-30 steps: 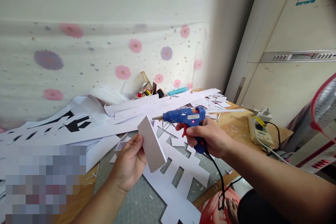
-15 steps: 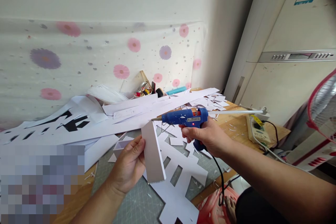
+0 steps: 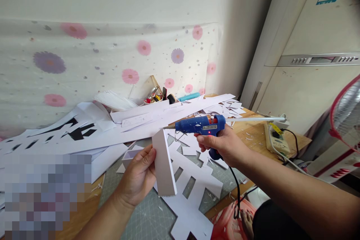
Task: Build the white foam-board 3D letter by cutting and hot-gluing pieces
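Upright in my left hand (image 3: 142, 176) is a folded white board piece (image 3: 163, 165), pinched by its left side. My right hand (image 3: 222, 144) is wrapped round the handle of a blue glue gun (image 3: 199, 125) with a small red light. Its nozzle points left, close to the top edge of the piece; whether they touch I cannot tell. A long glue stick (image 3: 253, 119) extends from the back of the gun. Below lies a white board with cut-out slots (image 3: 194, 195) on a grey-green cutting mat (image 3: 140, 221).
Long white boards (image 3: 146, 129) and scraps (image 3: 225, 108) cover the back of the table. Glue sticks (image 3: 115, 99) and a tool container (image 3: 154, 99) stand by the wall. A power strip (image 3: 275, 140) is at right, near a fan (image 3: 347, 112).
My right hand and the glue gun have shifted slightly to the right. My left hand still holds the white piece, in almost the same place.
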Demonstrator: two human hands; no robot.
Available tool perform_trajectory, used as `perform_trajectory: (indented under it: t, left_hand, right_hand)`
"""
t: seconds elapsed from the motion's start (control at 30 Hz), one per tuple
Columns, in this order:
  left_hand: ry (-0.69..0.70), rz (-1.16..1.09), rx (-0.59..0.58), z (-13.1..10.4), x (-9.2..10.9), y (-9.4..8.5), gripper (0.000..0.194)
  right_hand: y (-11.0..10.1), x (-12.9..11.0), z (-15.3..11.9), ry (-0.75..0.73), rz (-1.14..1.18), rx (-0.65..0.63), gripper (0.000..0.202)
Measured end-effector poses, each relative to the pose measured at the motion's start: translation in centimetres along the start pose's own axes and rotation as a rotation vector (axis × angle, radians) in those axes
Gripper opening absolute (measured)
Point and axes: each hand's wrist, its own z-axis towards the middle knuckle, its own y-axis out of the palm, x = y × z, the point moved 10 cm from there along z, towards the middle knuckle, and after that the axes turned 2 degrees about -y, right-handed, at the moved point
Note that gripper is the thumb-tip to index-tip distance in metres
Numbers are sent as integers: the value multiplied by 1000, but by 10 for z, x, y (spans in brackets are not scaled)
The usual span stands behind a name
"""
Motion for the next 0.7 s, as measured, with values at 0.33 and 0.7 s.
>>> perform_trajectory:
  t: [0.33,0.7]
  left_hand:
    - [5,-31,1,-1,3,4,23]
    - [23,-69,27,-1,4,0,19]
  right_hand:
    - [1,-2,-2,26,-50,3,25]
    - [5,-2,-5,28,-72,-28,25]
